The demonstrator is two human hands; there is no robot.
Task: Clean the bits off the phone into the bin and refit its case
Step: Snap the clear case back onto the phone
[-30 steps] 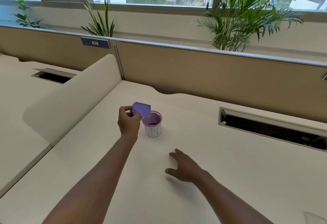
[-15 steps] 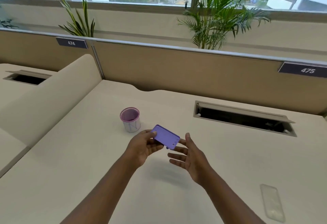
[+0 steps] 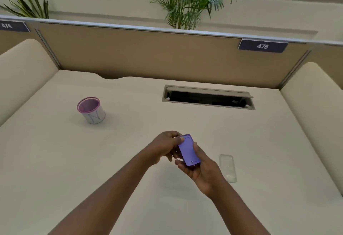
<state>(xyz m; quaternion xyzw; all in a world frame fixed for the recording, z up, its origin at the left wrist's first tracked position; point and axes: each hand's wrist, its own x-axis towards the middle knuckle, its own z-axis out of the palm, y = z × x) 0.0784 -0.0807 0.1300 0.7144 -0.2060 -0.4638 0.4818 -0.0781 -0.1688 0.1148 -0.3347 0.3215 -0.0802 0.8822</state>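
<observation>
A purple phone (image 3: 189,151) is held above the middle of the desk, back side up, with small holes at both ends. My left hand (image 3: 165,146) pinches its far end with thumb and fingers. My right hand (image 3: 199,166) cups its near end from below. The clear case (image 3: 228,168) lies flat on the desk just right of my right hand. The small bin (image 3: 91,110), a white cup with a pink rim, stands upright at the left, well away from both hands.
The beige desk (image 3: 130,160) has an open cable slot (image 3: 207,98) at the back. A partition wall with a sign reading 475 (image 3: 262,46) bounds the far side. Padded dividers (image 3: 313,108) rise at left and right. Plants stand behind the partition.
The phone moved from over the bin back to the desk's middle. My right hand rose from the desk and took the phone's near end. The view swung right, showing the case.
</observation>
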